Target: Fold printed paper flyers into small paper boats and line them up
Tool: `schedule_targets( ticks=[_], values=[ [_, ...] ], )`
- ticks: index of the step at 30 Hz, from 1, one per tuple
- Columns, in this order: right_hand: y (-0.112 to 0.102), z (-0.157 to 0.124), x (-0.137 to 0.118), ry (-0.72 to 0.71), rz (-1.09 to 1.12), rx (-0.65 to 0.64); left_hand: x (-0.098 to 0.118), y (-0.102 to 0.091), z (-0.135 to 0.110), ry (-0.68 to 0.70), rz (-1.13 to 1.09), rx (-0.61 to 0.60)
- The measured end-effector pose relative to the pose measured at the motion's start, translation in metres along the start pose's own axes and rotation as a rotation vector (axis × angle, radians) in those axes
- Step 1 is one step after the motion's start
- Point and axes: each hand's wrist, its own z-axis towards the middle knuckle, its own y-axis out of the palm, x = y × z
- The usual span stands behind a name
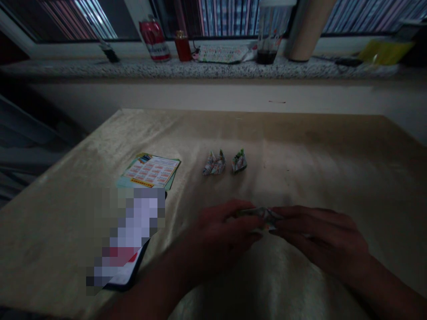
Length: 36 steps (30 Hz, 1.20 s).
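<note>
My left hand [222,233] and my right hand [316,233] meet near the table's front edge, both pinched on a small piece of printed folded paper [262,214] held between their fingertips. Farther back on the cloth stand three small folded paper shapes: two touching each other [214,163] and one apart to their right [239,161]. The paper in my hands is mostly hidden by my fingers.
A stack of printed leaflets [150,171] lies at the left of the beige tablecloth [316,151]. A phone-like flat object [126,249], blurred out, lies in front of it. On the windowsill behind stand a red can [155,40], a red jar [183,46], a dark glass [267,49].
</note>
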Motion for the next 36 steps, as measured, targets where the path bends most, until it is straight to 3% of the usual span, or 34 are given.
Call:
schedule_targets(
  ticks=[4, 8, 17, 21, 27, 29, 31, 34, 36],
  values=[
    [-0.001, 0.001, -0.004, -0.057, -0.120, 0.016, 0.004, 0.005, -0.001, -0.002, 0.057, 0.007],
    [0.001, 0.001, -0.004, -0.065, -0.107, 0.001, 0.008, 0.004, 0.003, -0.026, 0.084, -0.005],
    [0.004, -0.002, -0.002, 0.021, -0.005, -0.005, 0.002, 0.001, 0.002, 0.000, 0.046, -0.015],
    [0.007, -0.002, -0.003, 0.067, 0.057, 0.028, 0.004, 0.002, 0.004, 0.013, 0.010, 0.038],
    [0.012, 0.001, -0.004, 0.184, 0.088, 0.041, 0.006, 0.004, 0.005, -0.085, -0.065, 0.082],
    [0.012, 0.002, -0.004, 0.221, 0.124, 0.045, 0.007, 0.005, 0.006, -0.157, -0.067, 0.134],
    [0.013, 0.001, -0.004, 0.284, 0.166, 0.053, 0.009, 0.006, 0.007, -0.315, -0.105, 0.161],
    [0.016, -0.001, -0.004, 0.455, 0.225, 0.057, 0.008, 0.006, 0.011, -0.547, -0.312, 0.158],
    [0.018, 0.000, -0.004, 0.574, 0.317, 0.068, 0.006, 0.004, 0.014, -0.621, -0.473, 0.150]
  ],
)
